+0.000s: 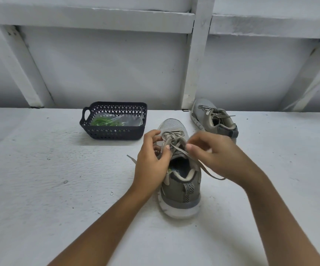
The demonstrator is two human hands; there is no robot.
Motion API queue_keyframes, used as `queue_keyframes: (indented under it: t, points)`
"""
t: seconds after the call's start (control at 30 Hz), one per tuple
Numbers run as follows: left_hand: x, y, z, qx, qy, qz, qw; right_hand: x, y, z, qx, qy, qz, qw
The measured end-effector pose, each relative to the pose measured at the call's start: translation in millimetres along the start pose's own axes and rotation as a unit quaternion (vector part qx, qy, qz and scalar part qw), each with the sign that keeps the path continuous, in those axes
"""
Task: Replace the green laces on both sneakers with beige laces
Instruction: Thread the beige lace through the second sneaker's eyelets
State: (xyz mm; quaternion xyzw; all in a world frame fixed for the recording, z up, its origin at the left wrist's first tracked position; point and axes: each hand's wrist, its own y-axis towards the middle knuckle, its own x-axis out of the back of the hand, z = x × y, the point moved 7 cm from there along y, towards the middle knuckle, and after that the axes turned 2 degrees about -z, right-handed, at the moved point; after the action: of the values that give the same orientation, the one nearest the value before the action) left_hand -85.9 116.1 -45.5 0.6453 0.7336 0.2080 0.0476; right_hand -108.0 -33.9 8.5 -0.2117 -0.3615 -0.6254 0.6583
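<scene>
A grey sneaker (180, 189) stands in front of me, heel toward me, threaded with a beige lace (174, 136). My left hand (151, 160) pinches the lace at the top eyelets on the sneaker's left side. My right hand (213, 152) pinches the other strand, whose free end trails down to the right. A loose lace tip lies on the surface left of my left hand. The second grey sneaker (213, 118) lies behind to the right, also with a beige lace. Green laces (105, 121) sit in a plastic bag inside a dark basket (117, 131).
Everything rests on a white painted surface (49, 179). A white wall with beams and an upright post (195, 64) rises right behind the basket and the far sneaker.
</scene>
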Motion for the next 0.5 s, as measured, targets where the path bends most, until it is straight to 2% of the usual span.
queue_keyframes:
  t: [0.07,0.23,0.37,0.5]
  points:
    - [-0.2,-0.2,-0.2,-0.001,0.000,0.004,1.000,-8.2,11.4,7.0,0.040,-0.073,-0.037,0.996]
    - [-0.6,1.5,2.3,0.002,0.003,0.000,1.000,-33.6,33.4,-0.8,0.075,-0.149,-0.035,0.985]
    - [-1.4,1.2,2.5,0.005,0.000,0.003,1.000,-23.2,23.1,9.7,0.108,-0.075,-0.046,0.990]
    - [-1.1,1.0,1.6,0.005,0.009,0.005,1.000,-14.0,0.4,13.7,0.087,0.107,0.049,0.989]
